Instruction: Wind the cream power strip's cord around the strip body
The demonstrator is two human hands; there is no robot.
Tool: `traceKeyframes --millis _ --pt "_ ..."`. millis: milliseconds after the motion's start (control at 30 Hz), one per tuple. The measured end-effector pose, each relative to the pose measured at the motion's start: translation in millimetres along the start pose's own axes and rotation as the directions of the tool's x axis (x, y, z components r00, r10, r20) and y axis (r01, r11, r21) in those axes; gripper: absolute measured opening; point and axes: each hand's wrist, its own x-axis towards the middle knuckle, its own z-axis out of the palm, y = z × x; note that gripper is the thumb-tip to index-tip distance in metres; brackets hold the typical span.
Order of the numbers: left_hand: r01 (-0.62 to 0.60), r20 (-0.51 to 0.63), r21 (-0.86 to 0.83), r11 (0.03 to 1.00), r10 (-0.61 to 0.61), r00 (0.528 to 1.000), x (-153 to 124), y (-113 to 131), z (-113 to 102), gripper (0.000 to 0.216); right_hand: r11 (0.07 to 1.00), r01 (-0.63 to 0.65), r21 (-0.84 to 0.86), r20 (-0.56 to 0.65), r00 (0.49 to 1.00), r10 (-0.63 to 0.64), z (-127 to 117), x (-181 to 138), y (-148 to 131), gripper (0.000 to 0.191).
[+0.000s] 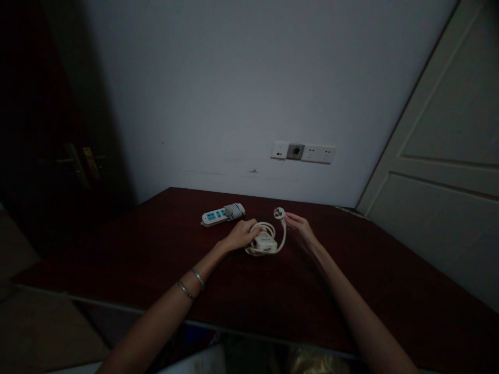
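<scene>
A small white power strip with a coiled white cord [265, 243] lies on the dark red table [163, 249]. My left hand [241, 235] rests on its left side, fingers curled over the coil and the strip. My right hand [298, 224] pinches the cord just below its white plug [279, 212], which is lifted a little off the table. Bracelets circle my left wrist.
A second white power strip with blue sockets and a bundled cord [222, 214] lies farther back on the table. A row of wall sockets [303, 152] sits on the white wall above. A pale door [444, 171] stands right; a dark door with a handle [78, 161] left.
</scene>
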Motion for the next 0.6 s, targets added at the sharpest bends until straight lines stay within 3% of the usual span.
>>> traceKeyframes --millis 167,333,600 --pt "0.036 -0.073 -0.06 0.998 -0.04 0.997 1.8 -4.4 1.4 0.028 0.987 -0.014 -0.161 0.116 0.993 0.033 -6.4 -2.9 2.5 0.03" --pt "0.063 -0.088 -0.12 0.991 -0.074 0.993 4.2 -8.2 4.0 0.028 0.953 0.078 -0.293 0.199 0.98 -0.019 3.0 -4.7 3.7 0.032" --pt "0.086 -0.117 -0.154 0.984 -0.104 0.988 3.9 -8.9 6.0 0.031 0.95 0.124 -0.288 0.082 0.991 -0.104 16.3 -7.3 7.3 0.037"
